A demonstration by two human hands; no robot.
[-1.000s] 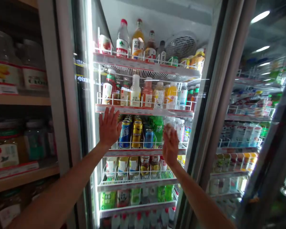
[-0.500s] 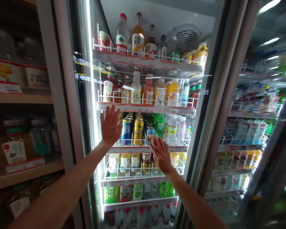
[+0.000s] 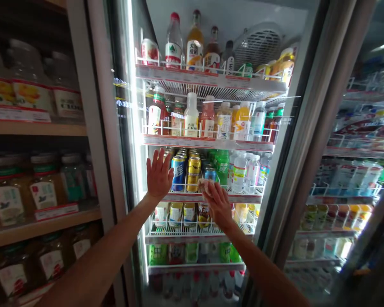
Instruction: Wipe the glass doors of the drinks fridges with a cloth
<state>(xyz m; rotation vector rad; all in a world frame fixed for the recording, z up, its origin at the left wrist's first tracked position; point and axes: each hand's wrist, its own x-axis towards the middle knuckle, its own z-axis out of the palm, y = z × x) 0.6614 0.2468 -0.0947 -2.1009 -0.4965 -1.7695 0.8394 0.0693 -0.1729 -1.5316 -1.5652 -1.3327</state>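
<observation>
Pale cloth (image 3: 203, 186) is bunched under the fingers of the right hand (image 3: 219, 206), which holds it with the fingers close together. That hand leans up and to the left, and the cloth is in front of the lower part of a small blue can (image 3: 210, 173). Higher up and to the left, the left hand (image 3: 159, 178) holds nothing, and its fingers are spread a little with the thumb out to the side. Both hands look flat on a glass door (image 3: 124, 103), where bright lights shine back, but it is hard to tell how firmly they touch. Behind the glass, near the left hand, stand a tall blue can (image 3: 178, 174) and a gold can (image 3: 193, 175). Past the right hand are green bottles (image 3: 222, 165) and clear bottles (image 3: 240, 172). One shelf up, juice bottles (image 3: 208, 120) stand in a row, and above them is a bottle with a red cap (image 3: 173, 44). Off to the left, more bottles (image 3: 45, 187) sit on wooden shelves (image 3: 35, 128). To the right is another lit fridge (image 3: 339, 199), rather blurry.
</observation>
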